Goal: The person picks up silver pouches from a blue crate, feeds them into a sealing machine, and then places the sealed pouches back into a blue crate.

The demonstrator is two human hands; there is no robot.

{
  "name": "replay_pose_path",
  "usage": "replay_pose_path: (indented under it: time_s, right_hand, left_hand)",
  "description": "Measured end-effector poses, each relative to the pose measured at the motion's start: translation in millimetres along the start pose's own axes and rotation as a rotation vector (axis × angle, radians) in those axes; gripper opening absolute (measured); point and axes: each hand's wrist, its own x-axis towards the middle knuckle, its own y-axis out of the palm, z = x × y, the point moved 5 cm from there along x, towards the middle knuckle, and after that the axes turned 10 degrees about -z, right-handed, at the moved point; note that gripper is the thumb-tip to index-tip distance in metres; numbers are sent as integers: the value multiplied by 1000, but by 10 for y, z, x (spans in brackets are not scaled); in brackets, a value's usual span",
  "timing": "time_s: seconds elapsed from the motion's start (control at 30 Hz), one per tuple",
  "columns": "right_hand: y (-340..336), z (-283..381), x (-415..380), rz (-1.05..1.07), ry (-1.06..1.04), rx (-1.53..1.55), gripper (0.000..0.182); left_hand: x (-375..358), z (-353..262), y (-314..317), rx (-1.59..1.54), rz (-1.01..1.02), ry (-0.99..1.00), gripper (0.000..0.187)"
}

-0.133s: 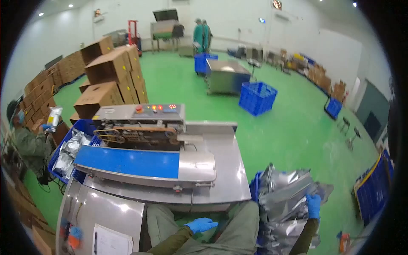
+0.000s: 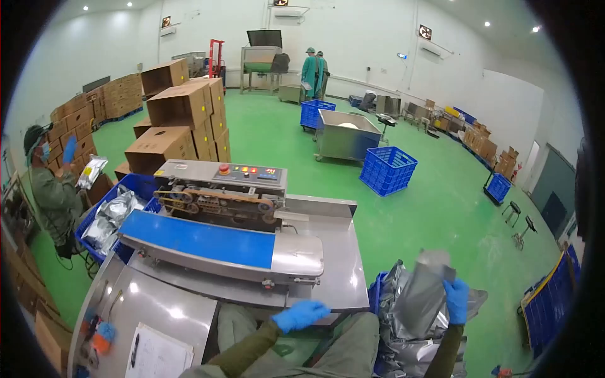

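Note:
My right hand (image 2: pixel 456 301), in a blue glove, is closed on the edge of a silver pouch (image 2: pixel 422 295), which is raised over a pile of silver pouches (image 2: pixel 403 358) in a blue crate at my right. My left hand (image 2: pixel 301 315), also gloved, is over my lap near the front edge of the steel table, its fingers stretched and holding nothing. In front of it is the sealing machine (image 2: pixel 220 178) with a blue belt (image 2: pixel 198 239) and lit displays.
A clipboard with paper (image 2: pixel 159 354) lies at the lower left. At the far left a seated person (image 2: pixel 50 189) holds a pouch beside a blue crate (image 2: pixel 140 183) of pouches. Cardboard boxes (image 2: pixel 161 150) are stacked behind the machine. Another blue crate (image 2: pixel 388 171) stands on the floor.
My right hand has lifted a pouch up from the pile. My left hand has moved up toward the table edge. The view has tilted, and the other person's hand is raised.

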Motion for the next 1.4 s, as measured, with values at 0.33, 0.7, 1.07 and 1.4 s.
replay_pose_path:
  time_s: [0.33, 0.7, 1.07, 1.4]
  right_hand:
    - [559, 3027, 1365, 189, -232, 448, 11]
    - [2548, 3163, 1139, 412, -58, 740, 12]
    - [2534, 3351, 863, 502, -274, 770, 29]
    - [2631, 3216, 808, 371, -282, 700, 31]
  left_hand:
    - [920, -1288, -1265, -53, -744, 625, 54]
    - [1157, -221, -2322, -393, -938, 271, 32]
    - [1089, -805, -2412, -10, -863, 475, 30]
    - [1044, -750, -2388, -424, -724, 546, 42]
